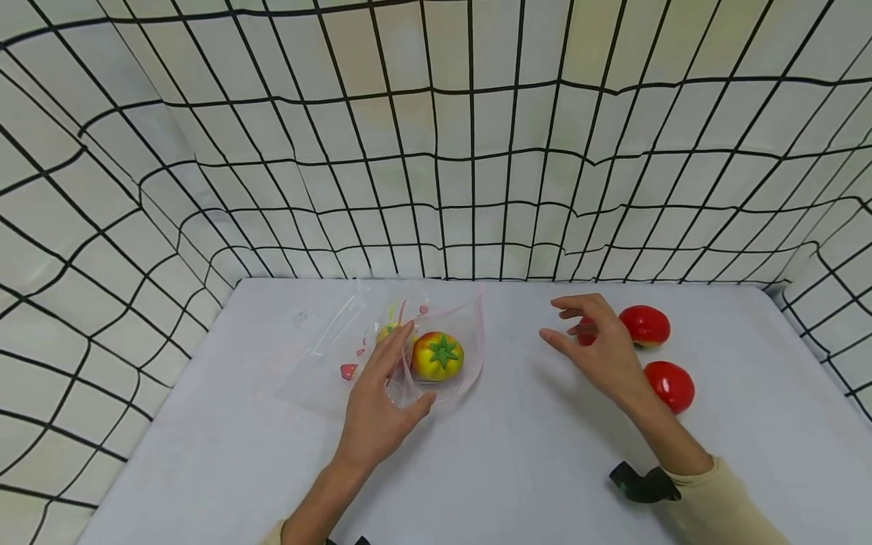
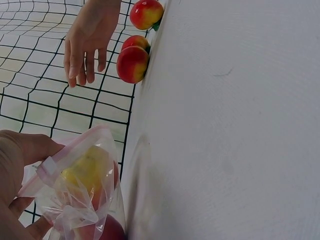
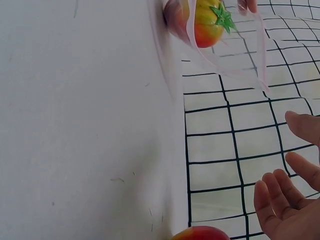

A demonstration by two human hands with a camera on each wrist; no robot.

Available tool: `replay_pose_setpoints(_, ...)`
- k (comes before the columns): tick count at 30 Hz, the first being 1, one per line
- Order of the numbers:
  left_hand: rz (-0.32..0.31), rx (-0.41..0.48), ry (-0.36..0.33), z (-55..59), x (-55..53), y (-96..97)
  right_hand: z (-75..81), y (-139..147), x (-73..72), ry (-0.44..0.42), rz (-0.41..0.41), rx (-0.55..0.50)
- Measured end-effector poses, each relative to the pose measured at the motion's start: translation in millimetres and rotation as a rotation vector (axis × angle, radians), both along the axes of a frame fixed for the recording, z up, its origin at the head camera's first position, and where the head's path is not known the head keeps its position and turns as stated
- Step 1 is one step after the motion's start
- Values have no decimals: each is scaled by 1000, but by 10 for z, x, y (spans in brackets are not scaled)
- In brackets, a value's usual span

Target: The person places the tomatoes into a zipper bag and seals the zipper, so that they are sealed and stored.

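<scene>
A clear plastic bag (image 1: 470, 371) with a pinkish rim stands on the table, red and yellow toy tomatoes inside it. One of them, a yellow-orange toy tomato (image 1: 436, 357), shows its green star-shaped leaf near the mouth. My left hand (image 1: 378, 412) holds the bag at its rim, thumb and fingers spread around the side, as the bag (image 2: 82, 185) in the left wrist view also shows. Held above the table at right, my right hand (image 1: 602, 352) has gently bent, parted fingers and nothing in them. Partly behind it lies a red toy tomato (image 1: 584, 331).
Two more red toy tomatoes, a far one (image 1: 643, 325) and a nearer one (image 1: 671, 386), lie beside my right hand and forearm. A black-corded net (image 1: 470, 159) rises along the back and sides of the white table (image 1: 518, 469).
</scene>
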State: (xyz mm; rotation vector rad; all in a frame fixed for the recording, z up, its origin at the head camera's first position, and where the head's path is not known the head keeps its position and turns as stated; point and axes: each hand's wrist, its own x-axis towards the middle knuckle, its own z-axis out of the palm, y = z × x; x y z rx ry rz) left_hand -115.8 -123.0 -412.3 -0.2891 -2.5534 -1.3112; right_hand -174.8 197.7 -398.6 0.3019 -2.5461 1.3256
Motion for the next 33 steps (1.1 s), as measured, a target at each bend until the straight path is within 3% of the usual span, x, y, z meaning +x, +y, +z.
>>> replay_pose_setpoints(18,9,-7,-6,-8,-14,2,-24,253,10,-31,-71,-13)
replay_pose_setpoints(33,9,-2,6,-15,1,-7,-31,371,53,-62,-132,39)
